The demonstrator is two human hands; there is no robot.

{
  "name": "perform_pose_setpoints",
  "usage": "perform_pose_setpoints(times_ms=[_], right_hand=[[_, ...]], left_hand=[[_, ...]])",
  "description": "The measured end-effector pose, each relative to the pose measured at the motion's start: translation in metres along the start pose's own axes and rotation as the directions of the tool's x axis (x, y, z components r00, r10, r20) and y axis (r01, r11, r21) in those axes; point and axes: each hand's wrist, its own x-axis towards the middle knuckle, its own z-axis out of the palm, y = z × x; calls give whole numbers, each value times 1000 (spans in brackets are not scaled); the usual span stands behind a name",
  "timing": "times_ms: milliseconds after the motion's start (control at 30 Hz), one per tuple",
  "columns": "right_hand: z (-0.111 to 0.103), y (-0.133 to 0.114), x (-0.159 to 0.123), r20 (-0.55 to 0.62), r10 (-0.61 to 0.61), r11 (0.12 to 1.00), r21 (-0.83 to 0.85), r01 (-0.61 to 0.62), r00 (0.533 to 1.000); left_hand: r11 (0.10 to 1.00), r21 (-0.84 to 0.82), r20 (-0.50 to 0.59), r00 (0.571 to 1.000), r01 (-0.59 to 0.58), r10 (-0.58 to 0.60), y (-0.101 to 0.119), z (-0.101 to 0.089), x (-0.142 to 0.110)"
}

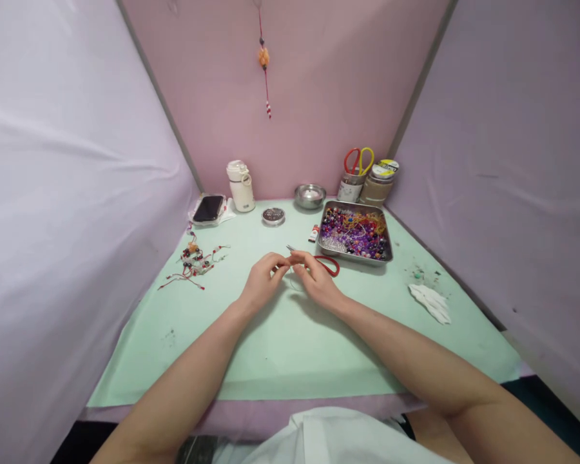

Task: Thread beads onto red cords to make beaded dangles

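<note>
At the middle of the table my left hand and my right hand meet at the fingertips, both closed in a pinch. A thin cord hangs in a small loop between them; a dark bit shows at the left fingers, too small to name. Red-handled scissors lie on the table behind my right hand, their blades partly hidden by it. To the right stands a metal tray full of purple, clear and dark beads with yellow and red cord. Finished-looking beaded strings lie in a heap on the left.
Along the back are a phone, a white bottle, a small dish of dark beads, a metal bowl, and jars, one holding scissors. A white glove lies at right. A beaded string hangs on the back wall.
</note>
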Motion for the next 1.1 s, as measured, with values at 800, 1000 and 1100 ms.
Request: perform_pose_setpoints(times_ms=[800,1000,1100], right_hand=[[-31,-1,15,288,106,918,-396,18,952],[-39,-3,17,147,97,884,-467,-17,984],[-40,-2,19,21,114,890,-446,-93,993]], left_hand=[[985,-143,-24,994,98,-102,-21,-28,13],[958,-193,121,974,212,-191,-35,-41,16],[950,-206,173,964,235,-201,-36,-48,16]])
